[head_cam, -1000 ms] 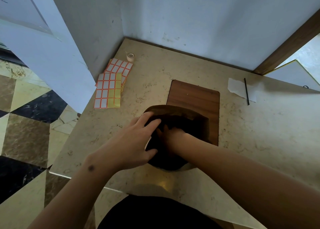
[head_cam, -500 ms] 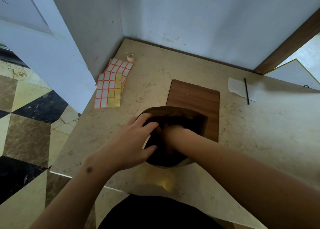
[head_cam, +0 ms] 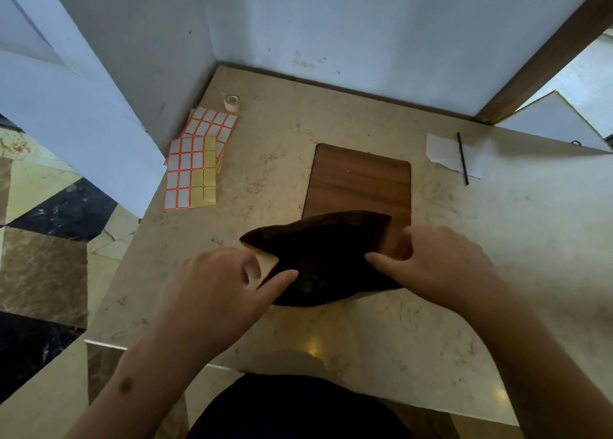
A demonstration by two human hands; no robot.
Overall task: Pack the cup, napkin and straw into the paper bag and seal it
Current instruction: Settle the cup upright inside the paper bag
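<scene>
Right hand (head_cam: 441, 266) is out of the paper bag (head_cam: 318, 256) now, where half a second back it was buried inside; it sits at the bag's 3 o'clock edge, fingers curled pinching the rim, while left hand (head_cam: 225, 282) pinches the 9 o'clock corner, thumb over the mouth. Bag mouth is stretched wide between them, standing on the near end of the wooden board (head_cam: 360, 179) on the counter (head_cam: 497, 256). Inside is too dark, I can't tell if the cup is in there. Napkin (head_cam: 444, 151) and straw (head_cam: 462, 158) lie together at 2 o'clock, well apart from the bag, not packed. Risks I'd flag: sealing before those two go in; letting go one side so the mouth collapses or the bag tips; pulling too hard and tearing the rim. Label sheets (head_cam: 195, 169) and tape roll (head_cam: 232, 102) at 10 o'clock, untouched
</scene>
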